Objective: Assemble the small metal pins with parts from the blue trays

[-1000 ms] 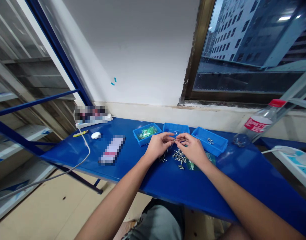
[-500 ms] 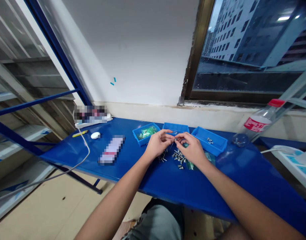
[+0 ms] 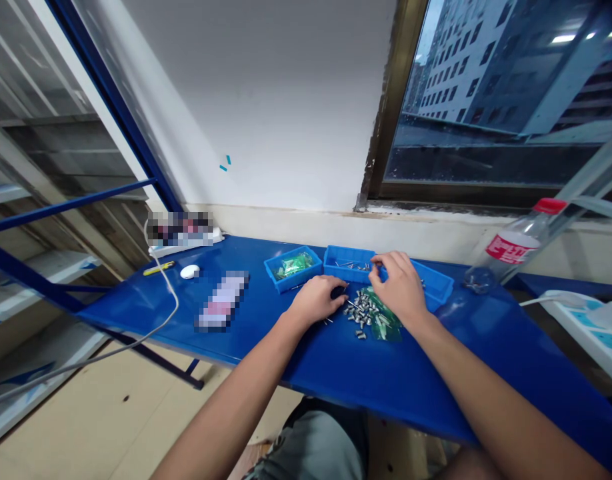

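Note:
My left hand [image 3: 317, 298] is low over the blue table, its fingers curled and pinched at the left edge of a pile of short metal fasteners [image 3: 363, 308]. What lies between its fingertips is too small to make out. Thin metal pins [image 3: 328, 322] partly show beneath it. My right hand [image 3: 400, 283] hovers at the right end of the middle blue bin [image 3: 349, 273], thumb and forefinger apart, with no part visible between them. Small metal pieces lie in that bin. Under my right hand, a green plastic bag [image 3: 386, 325] rests beside the pile.
A left blue bin [image 3: 293, 283] holds green bags; a right blue bin [image 3: 441, 293] is partly hidden by my hand. Leftward are a blurred phone-like object [image 3: 222, 301], white oval object [image 3: 190, 271], yellow cutter [image 3: 159, 268] and cable [image 3: 173, 310]. A bottle [image 3: 516, 243] stands right.
My hands have parted from their meeting point. The right moved right to the middle bin's end and its fingertips spread; the left dropped toward the pile. More of the green bag shows.

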Tool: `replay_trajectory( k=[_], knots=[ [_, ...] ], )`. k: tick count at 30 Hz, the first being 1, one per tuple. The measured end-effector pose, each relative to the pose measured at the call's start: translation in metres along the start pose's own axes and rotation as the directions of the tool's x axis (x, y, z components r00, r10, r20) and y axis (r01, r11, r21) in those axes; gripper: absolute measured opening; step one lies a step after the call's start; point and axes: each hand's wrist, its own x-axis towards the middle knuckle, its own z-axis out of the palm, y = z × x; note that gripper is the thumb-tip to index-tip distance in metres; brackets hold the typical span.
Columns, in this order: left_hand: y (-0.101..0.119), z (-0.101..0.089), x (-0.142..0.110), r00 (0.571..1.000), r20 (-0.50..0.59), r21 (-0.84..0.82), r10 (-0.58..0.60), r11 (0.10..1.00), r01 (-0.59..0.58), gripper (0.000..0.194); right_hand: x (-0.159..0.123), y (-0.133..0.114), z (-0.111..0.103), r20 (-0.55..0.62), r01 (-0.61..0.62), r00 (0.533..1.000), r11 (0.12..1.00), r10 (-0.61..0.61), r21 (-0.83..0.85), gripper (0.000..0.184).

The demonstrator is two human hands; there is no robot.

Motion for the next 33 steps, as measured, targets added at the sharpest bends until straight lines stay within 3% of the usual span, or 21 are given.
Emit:
replay_trajectory(
  k=[8, 13, 20, 23, 27, 30, 33],
  knots=[
    [0.001, -0.001, 0.003, 1.000, 0.004, 0.041, -0.018, 0.999, 0.018, 0.021, -0.003, 0.013, -0.009, 0.134, -0.124, 0.974, 0.927, 0.181, -0.355, 0.011],
    [-0.001, 0.000, 0.003, 1.000, -0.020, -0.026, -0.018, 1.000, 0.018, 0.021, -0.004, 0.014, -0.007, 0.202, -0.148, 0.947, 0.898, 0.249, -0.415, 0.017],
    [0.001, 0.001, 0.002, 0.996, -0.093, -0.088, -0.011, 0.996, 0.003, 0.017, -0.005, 0.017, -0.008, 0.132, -0.140, 0.970, 0.912, 0.205, -0.386, 0.019],
    [0.006, -0.001, 0.004, 0.979, -0.199, -0.206, -0.043, 0.978, 0.001, 0.012, -0.003, 0.014, -0.009, 0.089, -0.099, 0.988, 0.955, 0.128, -0.279, 0.019],
    [0.013, -0.005, 0.004, 0.954, -0.272, -0.437, -0.124, 0.900, -0.007, 0.018, 0.000, -0.007, -0.012, 0.069, -0.010, 0.998, 0.998, 0.005, 0.059, 0.021],
    [0.016, -0.005, 0.003, 0.957, -0.259, -0.541, -0.129, 0.840, -0.033, 0.024, -0.002, -0.028, -0.011, 0.115, -0.065, 0.993, 0.945, 0.029, 0.319, 0.026],
    [0.018, -0.005, 0.002, 0.966, -0.236, -0.565, -0.104, 0.824, -0.049, 0.024, -0.006, -0.042, -0.007, 0.175, -0.152, 0.981, 0.875, 0.079, 0.459, 0.021]
  ],
)
